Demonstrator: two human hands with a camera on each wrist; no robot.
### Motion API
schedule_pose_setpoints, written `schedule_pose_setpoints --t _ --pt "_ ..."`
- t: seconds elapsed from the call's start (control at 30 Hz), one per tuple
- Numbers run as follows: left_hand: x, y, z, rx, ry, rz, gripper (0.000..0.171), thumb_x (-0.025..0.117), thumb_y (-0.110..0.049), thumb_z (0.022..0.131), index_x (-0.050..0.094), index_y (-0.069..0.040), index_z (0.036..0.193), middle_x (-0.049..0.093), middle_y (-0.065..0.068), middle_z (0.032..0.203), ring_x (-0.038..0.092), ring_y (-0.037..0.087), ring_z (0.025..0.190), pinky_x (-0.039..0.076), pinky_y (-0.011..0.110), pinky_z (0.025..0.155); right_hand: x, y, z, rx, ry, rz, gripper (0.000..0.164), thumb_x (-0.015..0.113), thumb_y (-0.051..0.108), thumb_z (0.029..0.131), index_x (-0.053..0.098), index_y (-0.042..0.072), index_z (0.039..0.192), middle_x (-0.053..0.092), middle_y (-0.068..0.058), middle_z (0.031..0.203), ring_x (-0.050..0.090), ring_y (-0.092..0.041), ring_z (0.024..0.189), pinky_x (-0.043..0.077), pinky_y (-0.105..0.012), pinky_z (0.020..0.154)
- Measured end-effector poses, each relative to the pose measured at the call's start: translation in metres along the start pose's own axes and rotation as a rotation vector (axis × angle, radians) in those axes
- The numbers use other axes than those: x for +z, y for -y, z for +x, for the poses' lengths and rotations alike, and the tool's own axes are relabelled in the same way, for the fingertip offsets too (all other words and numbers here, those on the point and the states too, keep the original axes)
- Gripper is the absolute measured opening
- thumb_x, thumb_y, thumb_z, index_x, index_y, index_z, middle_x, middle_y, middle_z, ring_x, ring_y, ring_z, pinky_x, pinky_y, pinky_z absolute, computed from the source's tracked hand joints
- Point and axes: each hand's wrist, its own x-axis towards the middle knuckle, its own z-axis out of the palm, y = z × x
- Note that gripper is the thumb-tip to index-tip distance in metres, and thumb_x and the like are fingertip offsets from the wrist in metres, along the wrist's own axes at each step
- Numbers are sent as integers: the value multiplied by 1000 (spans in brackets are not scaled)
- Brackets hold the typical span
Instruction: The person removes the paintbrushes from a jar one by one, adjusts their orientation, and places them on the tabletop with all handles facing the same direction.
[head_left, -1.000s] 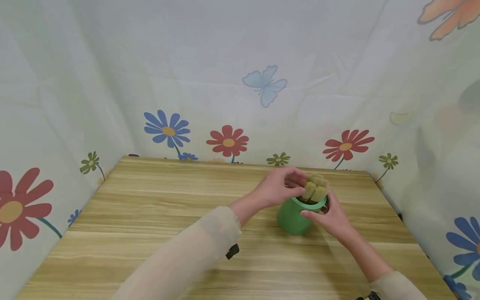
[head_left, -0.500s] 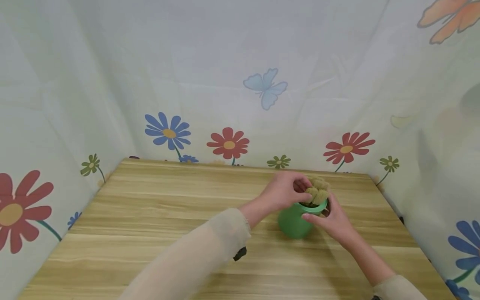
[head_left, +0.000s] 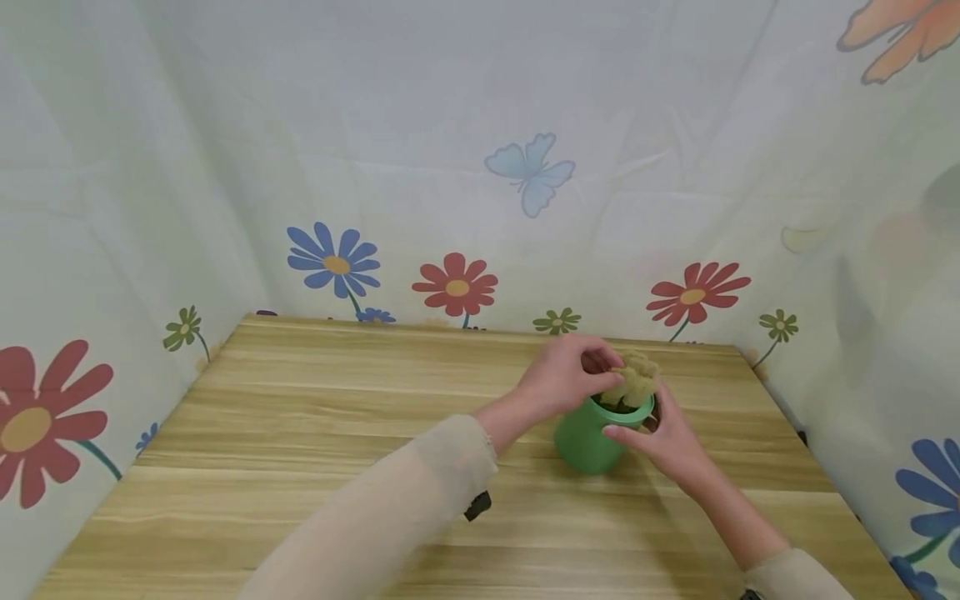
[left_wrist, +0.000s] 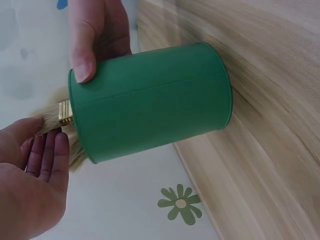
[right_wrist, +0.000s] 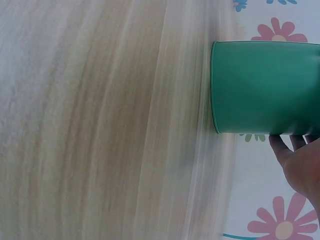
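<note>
Left hand (head_left: 566,379) has lifted the brushes (head_left: 633,382) above the cup (head_left: 588,437) rim.

The cup (head_left: 589,437) stands on the table (head_left: 300,433), right of centre, brushes (head_left: 633,382) standing in it

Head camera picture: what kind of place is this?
Probably a small makeshift work booth: a wooden table hemmed in by flower-printed cloth walls, with only a green cup of brushes on it.

Wooden table (head_left: 300,433), flowered curtain (head_left: 450,167) (butterfly too)
</note>
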Motion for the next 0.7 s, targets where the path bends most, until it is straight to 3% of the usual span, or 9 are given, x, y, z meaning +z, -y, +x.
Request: schedule_pose_setpoints --t 0.13,0.27,0.57,0.7 --pt "-11 -5 -4 42 -38 -59 8 82 -19 98 79 -16 105 74 -11 93 68 1 84 58 17 76 1 0 -1 1 6 12 91 83 16 96 24 10 165 43 -16 160 45 -36 145 37 -64 120" --pt "-26 -16 -7 104 -93 -88 10 82 -19 98 80 -14 106 75 -8 94 69 2 85 59 18 79 2 1 -2 10 7 16 93 83 17 96 22 11 167 40 -19 162 42 -42 148 32 -71 121" --pt "-66 -46 -16 250 -237 -100 13 82 -15 97 79 -10 108 79 1 100 73 5 87 61 22 80 3 2 -2 13 -13 -11 90 84 17 94 27 6 163 44 -20 159 45 -39 145 35 -66 121" --pt "-85 -60 -22 283 -271 -113 13 82 -14 97 79 -8 108 78 2 99 74 7 87 62 25 80 3 2 -2 9 -21 -25 88 84 17 94 28 6 162 47 -19 156 47 -37 143 37 -63 120"
